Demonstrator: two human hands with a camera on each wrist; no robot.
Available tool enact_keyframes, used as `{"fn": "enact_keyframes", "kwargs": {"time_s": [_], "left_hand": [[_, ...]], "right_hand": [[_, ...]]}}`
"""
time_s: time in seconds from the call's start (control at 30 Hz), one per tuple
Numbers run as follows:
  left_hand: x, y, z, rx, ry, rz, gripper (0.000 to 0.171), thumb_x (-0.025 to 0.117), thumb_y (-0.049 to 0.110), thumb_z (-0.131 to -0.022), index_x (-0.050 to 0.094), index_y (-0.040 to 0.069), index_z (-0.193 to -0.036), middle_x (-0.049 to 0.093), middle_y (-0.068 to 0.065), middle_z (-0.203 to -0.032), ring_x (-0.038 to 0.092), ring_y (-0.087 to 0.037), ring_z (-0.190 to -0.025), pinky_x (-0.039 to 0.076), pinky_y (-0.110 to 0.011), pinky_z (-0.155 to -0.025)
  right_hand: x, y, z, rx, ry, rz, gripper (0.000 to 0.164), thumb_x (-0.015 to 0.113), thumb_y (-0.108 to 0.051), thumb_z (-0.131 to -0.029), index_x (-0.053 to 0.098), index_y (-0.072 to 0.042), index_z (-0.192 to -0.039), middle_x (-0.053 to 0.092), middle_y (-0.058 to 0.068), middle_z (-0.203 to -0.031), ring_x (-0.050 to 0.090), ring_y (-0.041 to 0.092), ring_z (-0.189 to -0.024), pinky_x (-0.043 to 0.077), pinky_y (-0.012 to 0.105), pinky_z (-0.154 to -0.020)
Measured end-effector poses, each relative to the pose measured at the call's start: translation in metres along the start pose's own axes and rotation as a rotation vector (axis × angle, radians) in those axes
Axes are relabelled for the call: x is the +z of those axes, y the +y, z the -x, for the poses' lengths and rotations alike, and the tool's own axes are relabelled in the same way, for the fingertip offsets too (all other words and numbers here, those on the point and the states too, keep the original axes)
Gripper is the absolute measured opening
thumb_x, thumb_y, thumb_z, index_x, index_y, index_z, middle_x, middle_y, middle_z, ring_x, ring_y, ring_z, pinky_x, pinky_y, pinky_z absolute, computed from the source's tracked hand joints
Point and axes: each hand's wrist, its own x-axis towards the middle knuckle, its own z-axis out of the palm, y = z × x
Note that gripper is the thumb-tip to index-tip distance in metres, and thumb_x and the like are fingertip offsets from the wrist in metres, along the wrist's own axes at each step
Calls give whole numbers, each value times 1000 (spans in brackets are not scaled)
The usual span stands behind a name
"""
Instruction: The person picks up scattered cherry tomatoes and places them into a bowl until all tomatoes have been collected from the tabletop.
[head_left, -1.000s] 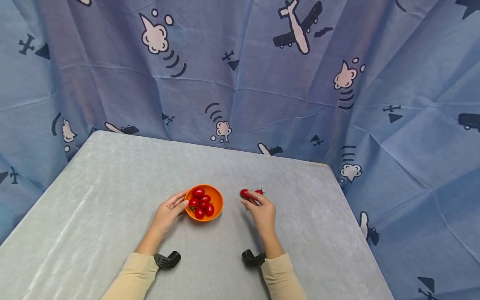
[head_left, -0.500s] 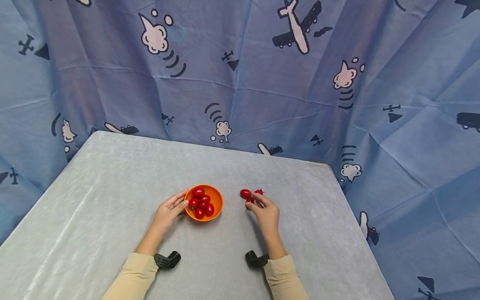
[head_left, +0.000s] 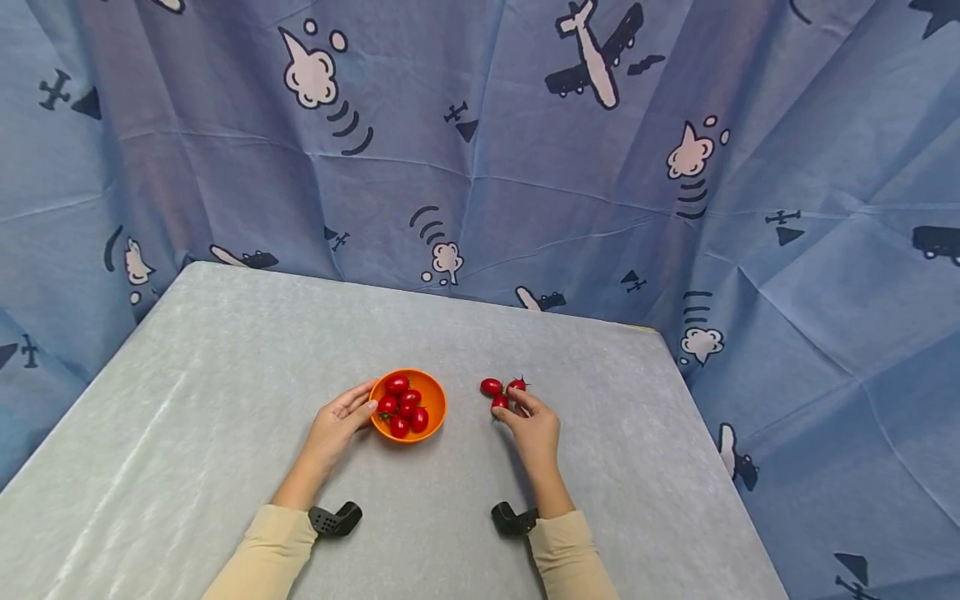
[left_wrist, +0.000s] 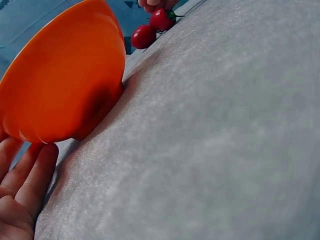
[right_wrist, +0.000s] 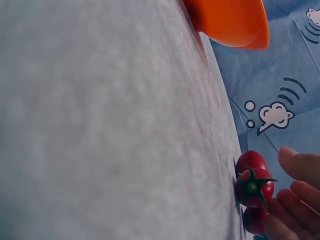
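Observation:
An orange bowl (head_left: 437, 417) with several red cherry tomatoes (head_left: 410, 398) in it stands on the table. My left hand (head_left: 336, 423) holds its left side, thumb over the rim and fingers against the outer wall, seen low in the left wrist view. Right of the bowl, three loose cherry tomatoes lie close together: a left one (head_left: 491, 387), a back one (head_left: 519, 384) and a near one (head_left: 499, 402). My right hand (head_left: 536, 427) is at the near one, fingertips beside it; in the right wrist view a gap shows between the thumb (right_wrist: 300, 165) and the green-topped tomato (right_wrist: 255, 187).
A pale grey cloth covers the table (head_left: 247, 350). Behind it and along its right side hangs a blue curtain (head_left: 480, 167) printed with planes and clouds. Black wrist devices, such as the right one (head_left: 513, 520), sit at both cuffs.
My right hand has shifted slightly right and back toward me, uncovering the near cherry tomato between thumb and index finger. My left hand and the bowl have stayed put.

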Motion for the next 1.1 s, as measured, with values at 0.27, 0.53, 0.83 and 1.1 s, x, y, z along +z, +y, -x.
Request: {"fn": "enact_keyframes", "kwargs": {"time_s": [0.27, 0.53, 0.83, 1.1], "left_hand": [[0, 1, 0, -9, 4, -6, 50, 61, 16, -99, 49, 1, -145, 50, -18, -148, 59, 13, -106, 50, -11, -89], [1, 0, 1, 20, 2, 10, 50, 60, 12, -99, 48, -3, -144, 50, -23, -147, 60, 13, -104, 51, -12, -87], [2, 0, 1, 26, 9, 15, 49, 59, 12, -99, 47, -4, -144, 49, -24, -146, 60, 13, -104, 51, -12, -87], [1, -1, 0, 17, 10, 9, 50, 60, 12, -99, 48, -3, -144, 50, -23, -146, 60, 13, -104, 51, -11, -87]], "right_hand": [[2, 3, -1, 6, 12, 35, 41, 84, -1, -75, 72, 6, -113, 71, 22, -119, 66, 35, -116, 53, 37, -97], [3, 6, -2, 35, -11, 80, 42, 84, -5, -76, 72, 4, -115, 69, 22, -122, 66, 34, -115, 54, 39, -96], [7, 8, -2, 49, -23, 136, 39, 83, -6, -78, 72, 4, -114, 70, 23, -119, 69, 35, -110, 59, 36, -86], [8, 9, -2, 52, -2, 200, 36, 82, -9, -79, 74, 0, -113, 72, 21, -116, 65, 32, -109, 55, 44, -89]]}}
